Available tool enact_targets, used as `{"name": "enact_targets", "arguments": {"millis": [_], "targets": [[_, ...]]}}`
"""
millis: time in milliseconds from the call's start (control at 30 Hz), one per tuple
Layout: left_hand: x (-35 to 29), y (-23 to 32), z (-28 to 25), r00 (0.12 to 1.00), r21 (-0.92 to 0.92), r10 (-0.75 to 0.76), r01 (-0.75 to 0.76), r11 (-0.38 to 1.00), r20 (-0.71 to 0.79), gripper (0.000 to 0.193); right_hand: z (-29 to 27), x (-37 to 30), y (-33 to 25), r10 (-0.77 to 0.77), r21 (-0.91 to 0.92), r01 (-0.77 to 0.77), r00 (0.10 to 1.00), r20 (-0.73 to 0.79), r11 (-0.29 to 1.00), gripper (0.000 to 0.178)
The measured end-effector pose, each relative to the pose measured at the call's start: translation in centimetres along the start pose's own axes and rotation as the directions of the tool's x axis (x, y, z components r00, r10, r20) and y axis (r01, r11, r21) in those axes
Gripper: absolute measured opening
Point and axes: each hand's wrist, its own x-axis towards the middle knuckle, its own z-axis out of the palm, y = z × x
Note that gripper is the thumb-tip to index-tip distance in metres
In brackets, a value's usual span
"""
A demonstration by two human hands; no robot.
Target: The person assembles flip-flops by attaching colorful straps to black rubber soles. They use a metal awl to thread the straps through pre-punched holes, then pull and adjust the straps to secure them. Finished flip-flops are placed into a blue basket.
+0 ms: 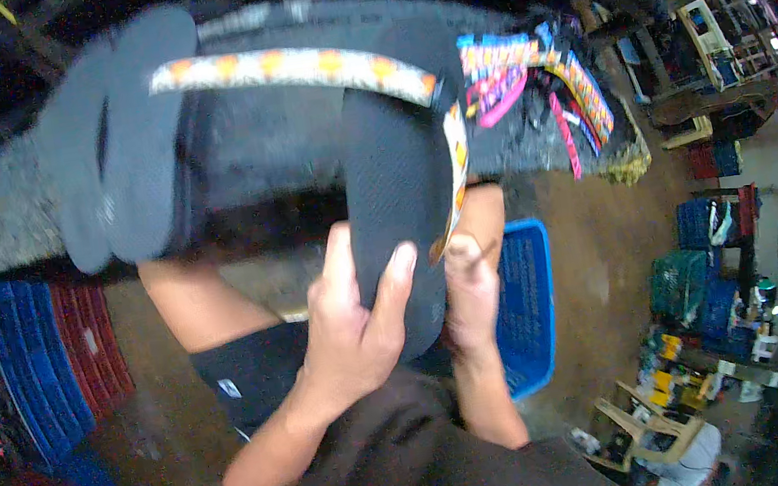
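Observation:
A dark grey flip-flop sole (388,159) stands lengthwise in front of me, its near end over my lap. My left hand (350,322) is closed round its near left side, thumb on the upper face. A patterned strap in white, orange and yellow (292,66) arches from the sole's far end toward the left. Its other arm (458,170) runs down the sole's right edge. My right hand (474,291) is closed at that arm's lower end, against the sole's right side; motion smears its fingertips a little.
On the dark, worn bench (265,161), grey soles (144,138) lie stacked at left, and a pile of colourful straps (534,76) at right. A blue plastic basket (539,302) stands beside my right arm. Blue crates (30,354) and red crates (92,341) are at far left.

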Motion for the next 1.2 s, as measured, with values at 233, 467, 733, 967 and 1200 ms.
{"name": "enact_targets", "arguments": {"millis": [233, 467, 733, 967, 1200], "targets": [[4.3, 4.5, -6.0, 0.965, 0.640, 0.061, -0.216, 0.738, 0.255, 0.049, -1.1, 1.8, -4.7, 0.065, -0.259, -0.074, 0.997, -0.042, 0.963, 0.020], [9.4, 7.1, -8.6, 0.896, 0.702, -0.256, -0.082, 0.707, 0.363, 0.026, -0.7, 2.4, -5.3, 0.040, -0.376, -0.003, 0.995, 0.090, 0.926, 0.018], [3.3, 0.9, -6.8, 0.925, -0.549, -0.160, 0.337, 0.765, 0.345, 0.032, -0.4, 3.7, -4.4, 0.051, -0.209, -0.021, 0.989, 0.136, 0.978, 0.023], [3.4, -0.1, -5.7, 0.969, -0.471, -0.156, 0.230, 0.852, 0.191, 0.030, 0.1, 4.7, -5.1, 0.029, -0.244, 0.003, 0.992, 0.126, 0.970, 0.025], [4.0, -2.3, -5.2, 0.990, -0.380, -0.094, 0.128, 0.916, 0.107, 0.038, -0.7, 5.6, -3.9, 0.073, -0.139, -0.052, 0.986, 0.152, 0.989, 0.024]]}}
